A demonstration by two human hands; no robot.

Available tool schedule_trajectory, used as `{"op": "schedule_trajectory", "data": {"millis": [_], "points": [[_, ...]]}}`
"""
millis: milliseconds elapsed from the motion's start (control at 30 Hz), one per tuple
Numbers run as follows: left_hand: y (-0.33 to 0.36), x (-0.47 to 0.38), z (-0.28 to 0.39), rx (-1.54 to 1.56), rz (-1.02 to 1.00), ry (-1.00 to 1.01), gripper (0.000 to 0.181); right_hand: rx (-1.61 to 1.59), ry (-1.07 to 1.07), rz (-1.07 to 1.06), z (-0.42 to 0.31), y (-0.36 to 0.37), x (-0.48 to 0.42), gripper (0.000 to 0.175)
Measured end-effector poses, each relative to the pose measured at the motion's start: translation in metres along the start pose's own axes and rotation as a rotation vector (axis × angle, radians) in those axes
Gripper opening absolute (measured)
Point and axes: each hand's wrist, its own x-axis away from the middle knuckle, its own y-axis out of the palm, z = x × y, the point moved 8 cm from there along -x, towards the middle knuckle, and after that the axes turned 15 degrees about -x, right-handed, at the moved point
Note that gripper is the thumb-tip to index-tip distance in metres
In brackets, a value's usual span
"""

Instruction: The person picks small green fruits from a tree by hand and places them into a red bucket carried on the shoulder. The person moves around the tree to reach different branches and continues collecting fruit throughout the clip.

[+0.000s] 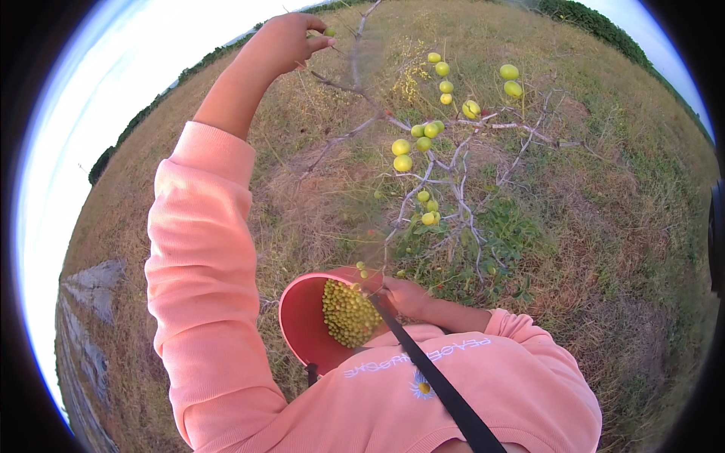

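My left hand, raised at the upper left, pinches a small green round fruit between thumb and fingers, beside a thorny grey branch. At the lower middle, my right hand is against the right side of a red bucket, where a thin twig reaches down; the strap and rim hide part of its fingers, so its grip is unclear. Many small yellow-green fruits lie in the tilted bucket, held at my front. Larger yellow-green fruits hang in clusters on the bare branches ahead.
Spiky branches spread ahead of me, with green leaves low down. Dry grass surrounds them. A black strap crosses my pink sweatshirt. Grey sheeting or a track lies far left, and dark trees line the field's edge.
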Motion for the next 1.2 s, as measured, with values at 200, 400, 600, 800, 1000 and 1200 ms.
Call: {"op": "schedule_trajectory", "data": {"millis": [200,400,600,800,1000,1200], "points": [[-0.004,-0.004,0.019,-0.077,0.14,0.132,0.039,-0.108,-0.031,-0.017,-0.008,-0.001,0.0,0.033],[-0.017,0.0,0.023,-0.1,0.225,0.197,0.026,-0.141,0.094,-0.112,-0.037,-0.007,0.006,0.039],[-0.043,0.017,0.027,-0.083,0.456,0.207,0.024,-0.017,0.165,-0.156,-0.07,-0.015,0.021,0.046],[-0.056,0.026,0.014,0.187,0.53,0.083,0.022,-0.03,0.018,-0.04,-0.088,-0.019,0.02,0.028],[-0.082,0.069,-0.042,0.686,0.435,-0.126,0.025,-0.075,0.068,-0.09,-0.086,-0.015,0.023,0.042],[0.045,0.229,-0.033,0.52,-0.563,-0.057,0.024,0.084,0.212,0.013,-0.054,-0.015,0.027,0.037]]}}
